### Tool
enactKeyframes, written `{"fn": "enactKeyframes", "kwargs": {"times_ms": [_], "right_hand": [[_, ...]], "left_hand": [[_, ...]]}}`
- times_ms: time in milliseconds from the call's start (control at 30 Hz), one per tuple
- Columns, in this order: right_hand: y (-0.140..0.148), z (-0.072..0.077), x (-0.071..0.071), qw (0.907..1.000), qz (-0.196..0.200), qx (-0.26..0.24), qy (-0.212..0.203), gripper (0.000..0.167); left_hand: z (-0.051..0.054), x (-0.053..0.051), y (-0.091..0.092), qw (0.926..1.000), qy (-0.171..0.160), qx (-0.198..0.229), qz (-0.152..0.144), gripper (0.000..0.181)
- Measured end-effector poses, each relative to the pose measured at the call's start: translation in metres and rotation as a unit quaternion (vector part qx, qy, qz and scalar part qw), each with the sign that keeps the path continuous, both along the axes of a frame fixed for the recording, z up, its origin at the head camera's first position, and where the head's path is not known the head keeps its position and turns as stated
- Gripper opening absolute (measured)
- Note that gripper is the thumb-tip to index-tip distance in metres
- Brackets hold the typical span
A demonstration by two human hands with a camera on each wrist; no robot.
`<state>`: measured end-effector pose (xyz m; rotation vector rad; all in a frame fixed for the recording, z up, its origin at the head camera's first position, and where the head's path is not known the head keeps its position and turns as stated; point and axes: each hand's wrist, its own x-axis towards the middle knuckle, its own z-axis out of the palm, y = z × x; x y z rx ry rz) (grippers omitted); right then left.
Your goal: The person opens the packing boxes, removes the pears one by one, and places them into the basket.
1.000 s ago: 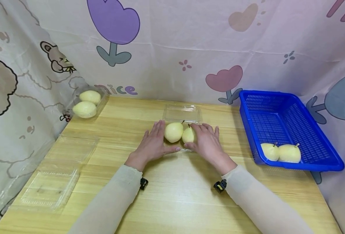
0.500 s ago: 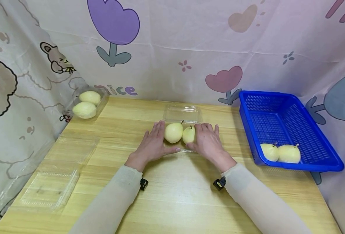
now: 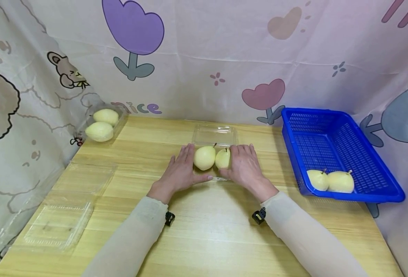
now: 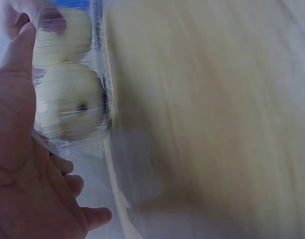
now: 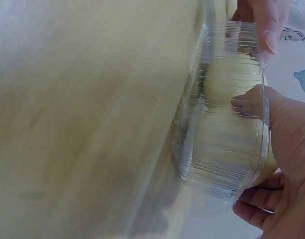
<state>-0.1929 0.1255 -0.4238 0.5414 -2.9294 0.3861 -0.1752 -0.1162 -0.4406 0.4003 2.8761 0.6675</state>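
Observation:
An opened clear plastic clamshell box (image 3: 220, 178) lies in the middle of the table, holding two pale yellow pears, a left pear (image 3: 204, 158) and a right pear (image 3: 223, 158). My left hand (image 3: 179, 169) rests along the box's left side, fingers straight, thumb (image 4: 22, 47) stretched along the near rim. My right hand (image 3: 246, 167) holds the right pear from its right side. The right thumb (image 5: 252, 102) reaches over the rim against the fruit, seen through the ribbed wall. Some right fingers (image 5: 261, 199) show outside the box; others are hidden behind the pear.
A blue basket (image 3: 290, 154) at the right holds two pears (image 3: 340, 181). At the back left, another clear box (image 3: 121, 117) contains two pears (image 3: 99, 131). An opened clear box (image 3: 60, 223) lies at the front left. A printed curtain (image 3: 190, 57) borders the table.
The right hand's fingers have shifted slightly right and drawn together, uncovering more of the right pear. That pear has moved slightly right. The left hand stays in place.

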Motion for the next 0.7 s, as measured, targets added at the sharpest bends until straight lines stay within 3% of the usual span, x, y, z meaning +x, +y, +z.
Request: {"fn": "enactKeyframes", "kwargs": {"times_ms": [233,400,700], "right_hand": [[0.003,0.002,-0.001,0.9986,0.005,-0.004,0.052,0.078],[0.003,0.005,-0.001,0.9986,0.002,-0.013,0.052,0.076],[0.004,0.013,0.002,0.9983,0.003,-0.023,0.054,0.075]], "left_hand": [[0.005,0.001,0.002,0.9993,0.008,-0.037,-0.001,0.135],[0.01,0.001,0.003,0.9986,0.005,-0.052,0.0,0.135],[0.009,0.001,0.002,0.9992,-0.002,-0.04,0.001,0.135]]}}
